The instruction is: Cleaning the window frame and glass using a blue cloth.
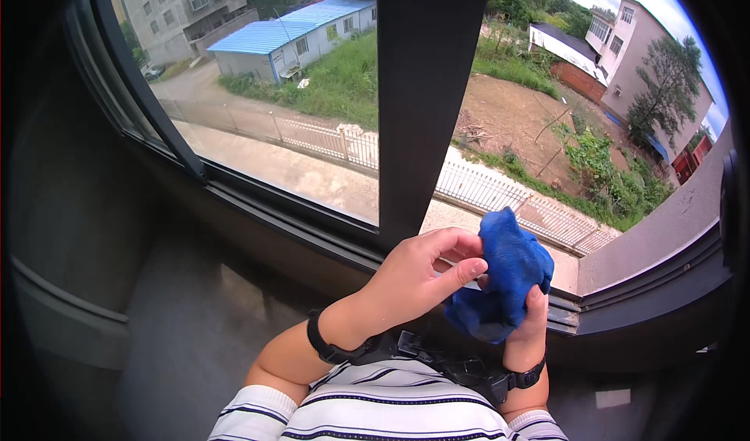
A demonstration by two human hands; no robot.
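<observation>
The cloth (513,269) looks light and limp, best gripped by a thick fold. The right hand (532,321) clasps it; whether the left hand (416,275) pinches it, I cannot tell.

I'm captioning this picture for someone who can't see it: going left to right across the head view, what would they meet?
Blue-roofed building → left hand → blue cloth → red brick wall → tall tree near the right rim.
</observation>
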